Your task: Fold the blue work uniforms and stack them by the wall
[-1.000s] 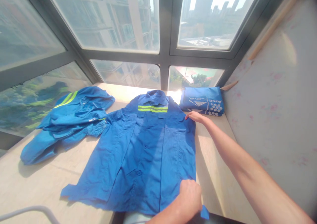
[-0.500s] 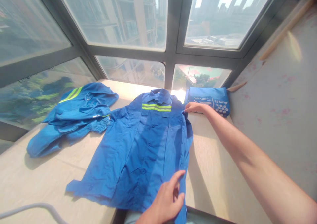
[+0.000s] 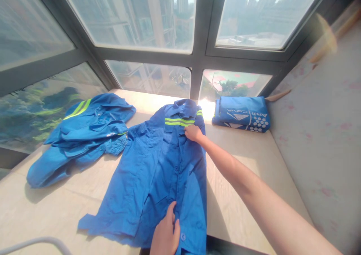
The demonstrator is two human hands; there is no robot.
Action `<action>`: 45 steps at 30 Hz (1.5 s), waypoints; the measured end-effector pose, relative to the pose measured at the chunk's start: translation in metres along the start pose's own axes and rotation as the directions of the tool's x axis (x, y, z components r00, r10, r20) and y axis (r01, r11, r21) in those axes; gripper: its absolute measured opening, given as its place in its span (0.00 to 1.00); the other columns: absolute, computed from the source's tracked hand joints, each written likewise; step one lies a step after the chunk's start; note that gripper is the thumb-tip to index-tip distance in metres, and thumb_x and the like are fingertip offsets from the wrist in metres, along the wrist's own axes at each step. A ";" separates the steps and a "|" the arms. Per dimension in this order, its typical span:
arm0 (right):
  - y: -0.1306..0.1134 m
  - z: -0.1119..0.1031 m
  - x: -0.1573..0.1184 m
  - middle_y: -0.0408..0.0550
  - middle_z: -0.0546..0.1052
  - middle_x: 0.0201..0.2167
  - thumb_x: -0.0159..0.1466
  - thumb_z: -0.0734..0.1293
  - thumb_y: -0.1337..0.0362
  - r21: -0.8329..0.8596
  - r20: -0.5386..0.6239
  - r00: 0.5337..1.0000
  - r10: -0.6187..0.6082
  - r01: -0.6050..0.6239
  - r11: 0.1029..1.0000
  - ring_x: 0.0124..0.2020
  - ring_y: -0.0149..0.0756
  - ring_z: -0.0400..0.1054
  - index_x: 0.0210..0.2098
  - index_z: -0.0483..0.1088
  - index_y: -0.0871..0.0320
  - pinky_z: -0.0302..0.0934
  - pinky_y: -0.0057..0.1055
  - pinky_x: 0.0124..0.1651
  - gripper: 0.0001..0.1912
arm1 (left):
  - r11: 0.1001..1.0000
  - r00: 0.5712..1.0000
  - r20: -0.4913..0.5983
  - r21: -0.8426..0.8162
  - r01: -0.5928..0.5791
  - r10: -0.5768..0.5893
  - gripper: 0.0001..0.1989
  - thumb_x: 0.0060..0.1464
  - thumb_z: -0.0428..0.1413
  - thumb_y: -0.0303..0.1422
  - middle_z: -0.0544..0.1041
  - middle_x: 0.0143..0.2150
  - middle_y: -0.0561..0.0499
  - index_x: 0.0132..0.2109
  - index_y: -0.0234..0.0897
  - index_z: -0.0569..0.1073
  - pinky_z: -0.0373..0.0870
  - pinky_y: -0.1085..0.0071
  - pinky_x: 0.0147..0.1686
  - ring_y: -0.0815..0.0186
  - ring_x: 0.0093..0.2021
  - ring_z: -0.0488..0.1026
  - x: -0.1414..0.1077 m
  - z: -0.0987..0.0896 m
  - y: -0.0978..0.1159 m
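A blue work jacket [image 3: 158, 161] with yellow-green reflective stripes and a buttoned front lies spread out before me, collar at the far end. Its right-hand sleeve [image 3: 194, 195] is laid over the front, with a buttoned cuff near the table edge. At the chest stripe, my right hand [image 3: 194, 133] is closed in a pinch on the upper part of this fold. Lower down, my left hand [image 3: 166, 230] is at the sleeve's inner edge, near the cuff, thumb and index against the cloth; its other fingers are hidden.
Another blue jacket [image 3: 84, 131] lies crumpled at the left. A folded blue garment [image 3: 242, 114] with white print rests by the back right, near the wall [image 3: 318, 149]. A grey tube [image 3: 42, 240] curves at the lower left. Window frames [image 3: 146, 55] bound the tabletop [image 3: 239, 179].
Both hands have moved left, and the right-hand sleeve has come inward over the jacket's front. A reflective stripe on the right shoulder now shows. The view has shifted slightly.
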State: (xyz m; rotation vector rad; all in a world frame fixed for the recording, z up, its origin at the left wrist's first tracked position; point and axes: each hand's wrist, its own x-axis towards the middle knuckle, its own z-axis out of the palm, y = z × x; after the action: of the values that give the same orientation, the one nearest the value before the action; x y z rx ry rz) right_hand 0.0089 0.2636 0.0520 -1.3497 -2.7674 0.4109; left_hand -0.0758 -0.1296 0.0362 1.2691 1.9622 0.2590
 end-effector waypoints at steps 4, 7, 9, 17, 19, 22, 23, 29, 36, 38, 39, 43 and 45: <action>0.009 0.010 -0.009 0.57 0.76 0.53 0.64 0.61 0.70 -0.044 -0.102 0.995 -0.022 0.017 0.999 0.58 0.49 0.63 0.52 0.76 0.56 0.59 0.38 0.56 0.20 | 0.982 1.000 -0.005 -0.189 -0.005 0.004 0.27 0.64 0.41 0.36 0.79 0.46 0.43 0.66 0.33 0.63 0.71 0.68 0.50 0.60 0.47 0.78 -0.001 0.002 -0.006; 0.017 0.013 -0.011 0.57 0.72 0.57 0.64 0.62 0.68 -0.098 -0.192 0.978 -0.076 0.058 0.993 0.61 0.52 0.59 0.45 0.79 0.56 0.58 0.43 0.57 0.15 | 0.938 0.998 0.048 -0.343 0.051 -0.037 0.29 0.60 0.48 0.43 0.79 0.41 0.45 0.64 0.32 0.65 0.74 0.69 0.44 0.61 0.40 0.79 0.002 0.006 -0.009; 0.021 0.013 -0.010 0.55 0.72 0.58 0.65 0.61 0.67 -0.134 -0.188 0.970 -0.153 0.129 0.983 0.63 0.52 0.57 0.41 0.79 0.56 0.54 0.46 0.61 0.13 | 0.916 0.994 0.090 -0.393 0.087 -0.055 0.31 0.55 0.53 0.44 0.80 0.42 0.44 0.61 0.31 0.67 0.75 0.68 0.44 0.59 0.40 0.79 0.004 0.009 -0.008; 0.023 0.004 0.011 0.56 0.79 0.32 0.70 0.56 0.69 -0.234 -0.183 0.964 -0.192 0.147 0.961 0.44 0.47 0.71 0.42 0.76 0.62 0.36 0.52 0.70 0.17 | 0.921 0.997 0.049 -0.384 0.068 -0.053 0.30 0.55 0.52 0.41 0.75 0.60 0.40 0.62 0.34 0.69 0.71 0.65 0.57 0.56 0.59 0.73 0.002 0.005 -0.016; 0.022 0.006 0.014 0.55 0.79 0.31 0.70 0.56 0.69 -0.214 -0.201 0.963 -0.178 0.134 0.968 0.43 0.46 0.71 0.40 0.76 0.62 0.41 0.51 0.69 0.17 | 0.945 0.999 0.028 -0.324 0.041 -0.034 0.33 0.58 0.50 0.38 0.77 0.56 0.41 0.69 0.32 0.61 0.71 0.65 0.56 0.58 0.57 0.74 0.002 0.004 -0.021; 0.020 0.014 0.012 0.54 0.79 0.34 0.71 0.57 0.67 -0.178 -0.214 0.962 -0.167 0.130 0.975 0.45 0.45 0.71 0.38 0.77 0.59 0.48 0.50 0.66 0.17 | 0.995 0.999 0.002 -0.093 -0.035 0.035 0.35 0.61 0.46 0.33 0.76 0.56 0.41 0.73 0.35 0.51 0.72 0.65 0.55 0.59 0.56 0.75 0.002 0.001 -0.025; 0.020 0.017 0.009 0.54 0.80 0.37 0.71 0.57 0.67 -0.161 -0.222 0.960 -0.170 0.136 0.977 0.47 0.45 0.70 0.39 0.77 0.59 0.49 0.49 0.65 0.16 | 0.998 0.998 -0.008 0.027 -0.060 0.060 0.34 0.61 0.46 0.31 0.75 0.58 0.40 0.74 0.36 0.51 0.73 0.65 0.52 0.58 0.54 0.76 0.002 0.000 -0.025; 0.039 0.030 -0.007 0.56 0.72 0.59 0.67 0.54 0.75 0.058 -0.566 0.823 -0.042 0.091 0.994 0.63 0.44 0.60 0.54 0.73 0.59 0.52 0.43 0.66 0.23 | 0.815 0.889 -0.198 0.515 -0.264 0.413 0.30 0.59 0.50 0.28 0.72 0.61 0.40 0.68 0.41 0.64 0.72 0.61 0.52 0.53 0.55 0.72 0.015 -0.010 0.010; 0.063 0.039 0.013 0.61 0.62 0.68 0.70 0.57 0.64 -0.048 -0.346 0.934 0.084 -0.107 0.993 0.69 0.50 0.52 0.64 0.64 0.65 0.45 0.48 0.70 0.25 | 0.602 0.714 -0.101 0.627 -0.495 0.693 0.36 0.57 0.57 0.35 0.53 0.75 0.49 0.71 0.50 0.58 0.53 0.40 0.65 0.43 0.72 0.52 0.061 0.004 0.043; 0.064 0.043 0.022 0.59 0.59 0.70 0.71 0.57 0.59 -0.082 -0.273 0.957 0.094 -0.120 0.989 0.70 0.51 0.51 0.65 0.63 0.63 0.43 0.50 0.70 0.26 | 0.595 0.714 -0.114 0.651 -0.471 0.690 0.37 0.58 0.56 0.36 0.51 0.76 0.51 0.72 0.52 0.55 0.52 0.40 0.66 0.44 0.72 0.51 0.069 0.013 0.036; 0.064 0.044 0.027 0.59 0.58 0.71 0.71 0.56 0.58 -0.092 -0.259 0.961 0.100 -0.127 0.988 0.70 0.51 0.51 0.66 0.62 0.63 0.42 0.51 0.70 0.27 | 0.593 0.714 -0.122 0.662 -0.459 0.689 0.38 0.58 0.56 0.36 0.51 0.76 0.52 0.73 0.53 0.54 0.50 0.40 0.66 0.45 0.72 0.51 0.071 0.017 0.032; 0.066 0.051 0.035 0.56 0.57 0.72 0.72 0.54 0.57 -0.108 -0.276 0.957 0.093 -0.127 0.986 0.70 0.50 0.51 0.68 0.60 0.61 0.40 0.52 0.70 0.28 | 0.571 0.706 -0.115 0.684 -0.454 0.698 0.39 0.58 0.56 0.38 0.51 0.76 0.52 0.73 0.53 0.52 0.45 0.42 0.68 0.46 0.72 0.51 0.072 0.022 0.024; 0.070 0.053 0.034 0.56 0.57 0.72 0.72 0.53 0.56 -0.116 -0.283 0.956 0.077 -0.114 0.987 0.70 0.50 0.51 0.68 0.60 0.61 0.40 0.51 0.70 0.28 | 0.578 0.716 -0.105 0.676 -0.458 0.690 0.39 0.59 0.55 0.38 0.51 0.76 0.51 0.74 0.52 0.51 0.45 0.40 0.68 0.45 0.73 0.50 0.072 0.025 0.028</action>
State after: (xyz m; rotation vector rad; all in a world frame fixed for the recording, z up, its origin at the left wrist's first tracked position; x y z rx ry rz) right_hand 0.0337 0.3199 -0.0196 -1.4463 -2.5438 0.0355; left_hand -0.0541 -0.0606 -0.0006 2.4848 1.9068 0.1885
